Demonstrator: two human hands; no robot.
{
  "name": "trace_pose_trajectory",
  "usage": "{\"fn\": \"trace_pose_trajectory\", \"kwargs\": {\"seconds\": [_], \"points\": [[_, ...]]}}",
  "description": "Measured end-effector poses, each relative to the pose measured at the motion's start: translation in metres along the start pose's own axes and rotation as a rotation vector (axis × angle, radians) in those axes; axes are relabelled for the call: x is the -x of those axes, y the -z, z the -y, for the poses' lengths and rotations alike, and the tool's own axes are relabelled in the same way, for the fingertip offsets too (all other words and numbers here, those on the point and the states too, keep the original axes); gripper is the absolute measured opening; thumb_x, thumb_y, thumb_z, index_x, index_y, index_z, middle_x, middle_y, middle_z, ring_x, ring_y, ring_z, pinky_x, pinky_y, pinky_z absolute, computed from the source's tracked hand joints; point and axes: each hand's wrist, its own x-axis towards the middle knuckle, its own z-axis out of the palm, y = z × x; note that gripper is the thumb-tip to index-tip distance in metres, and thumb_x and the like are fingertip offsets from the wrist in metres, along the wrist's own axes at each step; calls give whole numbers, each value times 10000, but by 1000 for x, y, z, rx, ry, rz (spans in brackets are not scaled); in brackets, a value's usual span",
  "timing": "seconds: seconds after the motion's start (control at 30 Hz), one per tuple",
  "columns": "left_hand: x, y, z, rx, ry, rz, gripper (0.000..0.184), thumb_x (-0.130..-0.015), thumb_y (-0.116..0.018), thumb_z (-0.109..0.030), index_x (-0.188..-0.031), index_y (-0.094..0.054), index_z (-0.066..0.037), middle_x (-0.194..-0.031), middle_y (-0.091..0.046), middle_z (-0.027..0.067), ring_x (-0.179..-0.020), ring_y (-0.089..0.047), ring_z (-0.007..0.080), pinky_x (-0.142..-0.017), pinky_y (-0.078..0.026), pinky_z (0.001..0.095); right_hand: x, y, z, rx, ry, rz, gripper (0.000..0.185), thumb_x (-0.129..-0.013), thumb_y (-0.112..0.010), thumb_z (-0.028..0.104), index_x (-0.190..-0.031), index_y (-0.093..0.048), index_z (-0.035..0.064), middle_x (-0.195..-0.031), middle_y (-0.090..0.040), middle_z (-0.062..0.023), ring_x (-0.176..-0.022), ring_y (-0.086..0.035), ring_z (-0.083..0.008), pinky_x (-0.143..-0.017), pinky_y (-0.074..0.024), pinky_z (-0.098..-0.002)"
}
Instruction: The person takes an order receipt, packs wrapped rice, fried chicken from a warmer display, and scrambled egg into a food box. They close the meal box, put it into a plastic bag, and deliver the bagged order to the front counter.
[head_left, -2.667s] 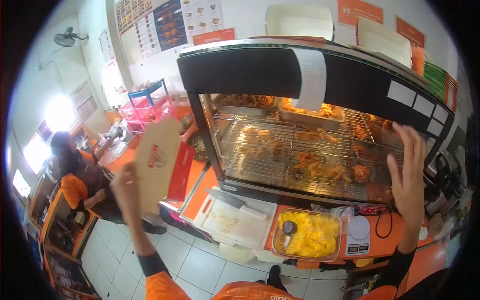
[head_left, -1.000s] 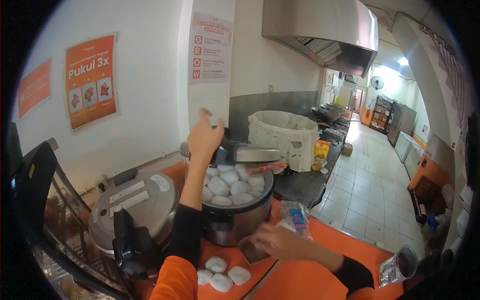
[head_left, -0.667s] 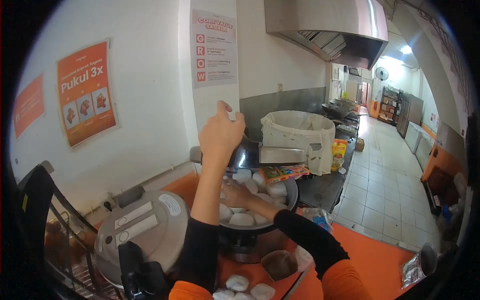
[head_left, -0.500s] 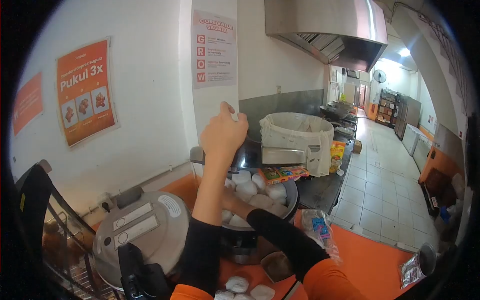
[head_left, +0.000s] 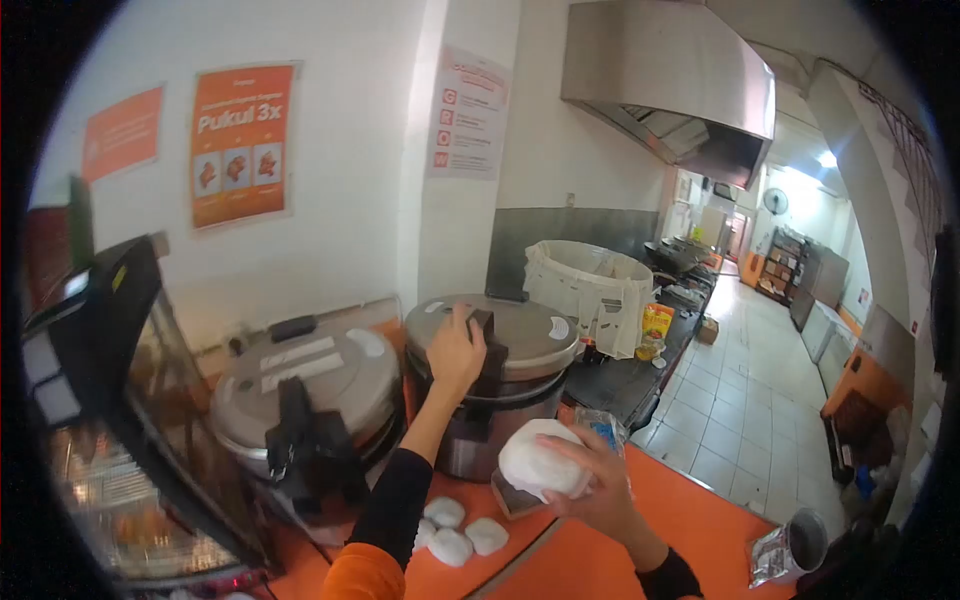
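Orange surface (head_left: 665, 515) nearest, running right to its edge by a grey cup (head_left: 808, 540); past that, tiled floor (head_left: 735, 390) stretches back, so I've room that side. Left is tighter: display case (head_left: 125, 400), then left cooker (head_left: 310, 370).

My right hand (head_left: 605, 490) is clamped round a white bundle (head_left: 540, 460), fingers curved over it. Left hand (head_left: 455, 355), well apart, is at the right cooker's (head_left: 478, 445) black handle (head_left: 489, 370), fingers part bent; can't tell if gripping.

Bundle: rounded, held above the surface, in front of that cooker. Other white bundles (head_left: 450, 547) lie lower left.
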Motion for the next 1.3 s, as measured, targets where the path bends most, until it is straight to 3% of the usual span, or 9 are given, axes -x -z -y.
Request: {"fn": "trace_pose_trajectory", "kwargs": {"seconds": [0.1, 0.23, 0.3, 0.47, 0.63, 0.7, 0.87, 1.03, 1.3], "points": [[65, 17, -14, -305, -128, -280, 452, -899, -528, -283, -1274, -437, -47, -1138, -532, 225, -1035, -527, 380, -929, -388, 479, 29, -11, 38, 99, 74, -355, 808, -593, -806, 92, -1302, -427, 3, -1265, -484, -188, -1138, -523, -304, -933, -454, -412], [173, 133, -94, 1541, 345, 427, 584, -931, -514, -420, -1335, -392, -17, -1345, -428, 141, -1270, -389, 281, -1076, -267, 443, 54, -39, 55, 67, 234, -444, 1012, -563, -862, 118, -1366, -258, -3, -1348, -366, -192, -1232, -433, -310, -985, -423, -405], [227, 199, -111, 1756, 507, 529, 613, -904, -596, -379, -1351, -376, -21, -1353, -441, 110, -1263, -411, 228, -1057, -335, 409, 60, -54, 94, 61, 171, -328, 1054, -570, -874, 164, -1385, -229, -8, -1382, -315, -204, -1272, -384, -315, -1015, -390, -415], [338, 331, -83, 871, 572, 266, 604, -810, -739, -276, -1295, -472, -34, -1188, -581, 94, -1081, -555, 181, -931, -462, 339, 98, -131, 195, -383, 128, 264, 1200, -657, -848, 357, -1474, -36, 20, -1457, -213, -208, -1349, -273, -318, -1100, -249, -450], [576, 487, -5, 438, 905, 112, 567, -782, -764, -265, -1231, -540, -1, -1115, -634, 80, -991, -602, 144, -874, -498, 323, 201, -311, 274, -1315, -397, 674, 831, -803, -740, 247, -1424, -233, 27, -1337, -405, -153, -1252, -416, -262, -1054, -329, -407], [696, 563, -2, 419, 1278, -169, 700, -801, -705, -173, -1411, -361, -176, -1164, -610, 131, -898, -658, 220, -609, -588, 360, 242, -385, 314, -1459, -573, 887, 760, -826, -714, 223, -1407, -267, 26, -1310, -432, -142, -1231, -438, -251, -1043, -344, -396], [763, 708, -84, 366, 1282, -645, 474, -789, -730, -188, -1190, -559, -4, -1071, -640, 108, -913, -633, 175, -748, -541, 314, 313, -535, 396, -1480, -542, 1412, 584, -883, -650, 163, -1365, -351, 24, -1245, -499, -117, -1180, -492, -223, -1014, -380, -370], [738, 801, -73, 369, 1228, -838, 577, -728, -797, -133, -1205, -508, 15, -1042, -643, 110, -963, -624, 194, -824, -531, 338, 160, -550, 573, -889, 326, 1053, 233, -924, -567, 159, -1105, -584, 14, -1037, -626, -94, -1055, -571, -179, -930, -437, -324], [717, 987, -4, 173, 1174, -1020, 478, -720, -785, -67, -1017, -412, -39, -1009, -637, 185, -945, -635, 235, -797, -538, 354, 108, -625, 560, -693, -23, 691, 252, -898, -591, 137, -1117, -581, 12, -1011, -637, -144, -991, -603, -241, -869, -452, -334]]}}
